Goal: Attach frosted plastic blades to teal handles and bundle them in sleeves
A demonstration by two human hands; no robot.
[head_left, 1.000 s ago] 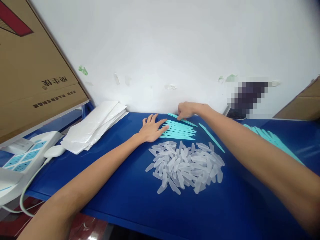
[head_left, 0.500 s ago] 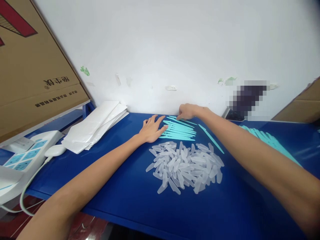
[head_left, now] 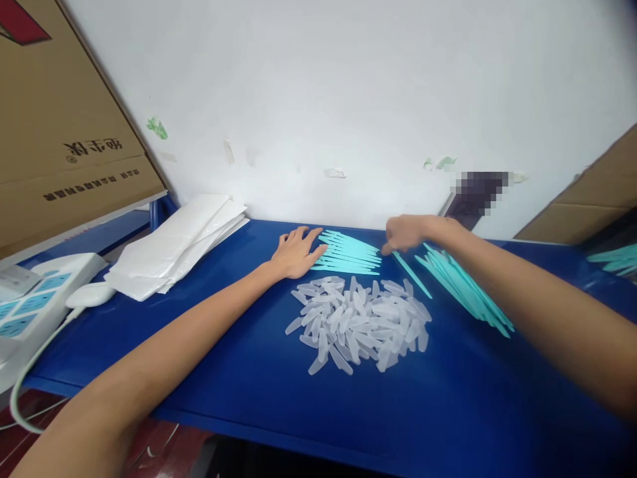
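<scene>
A row of slim turquoise sticks [head_left: 348, 253], shaped like eyebrow razors, lies side by side near the wall. My left hand [head_left: 294, 253] rests flat at the row's left ends, fingers spread and thumb against the sticks. At the right ends is my right hand [head_left: 405, 232], its fingers curled and one fingertip low by the row; whether anything is in them is hidden. One single turquoise stick [head_left: 414, 277] lies slantwise, its upper end close under that hand. In front of the row is a loose heap of translucent whitish caps [head_left: 358, 325].
More turquoise sticks [head_left: 460, 289] lie partly beneath my right forearm, and another bunch [head_left: 617, 259] sits far right. White packets [head_left: 174, 249] are stacked at left beside a power strip [head_left: 60, 285] and cable. A cardboard box [head_left: 74, 133] stands left. The blue table [head_left: 279, 392] meets the wall.
My right hand has moved right, from the back of the row to its right ends. The back sticks now lie more evenly with the others. My left hand stays by the left ends.
</scene>
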